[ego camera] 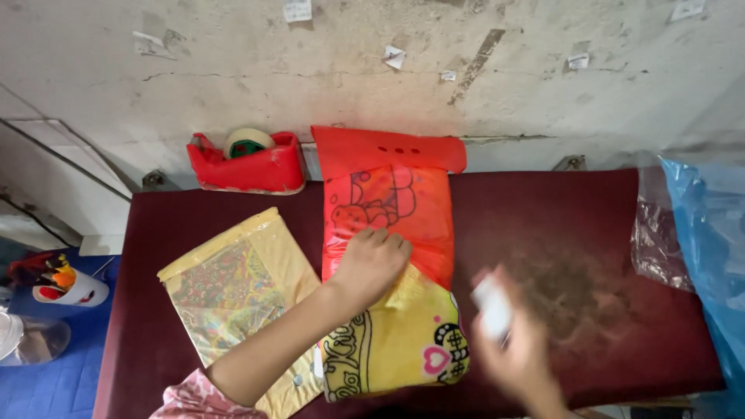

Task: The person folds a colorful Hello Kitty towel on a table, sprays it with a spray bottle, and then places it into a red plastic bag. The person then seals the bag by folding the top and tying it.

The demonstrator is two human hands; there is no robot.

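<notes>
My left hand (pixel 370 262) presses flat on a red plastic bag (pixel 392 194) with a cartoon print, lying in the middle of a dark red table (pixel 582 225). A yellow cloth item (pixel 403 341) with black and pink cartoon print sticks out of the bag's near end. My right hand (pixel 512 349), blurred by motion, holds a small white object (pixel 492 304) above the table to the right of the bag; I cannot tell what the object is.
A yellow-edged clear packet (pixel 233 287) lies to the left of the red bag. A red tape dispenser (pixel 248 164) stands at the back by the wall. Blue plastic sheeting (pixel 710 233) and clear film (pixel 656 233) cover the right end. A cup of pens (pixel 66 285) sits lower left.
</notes>
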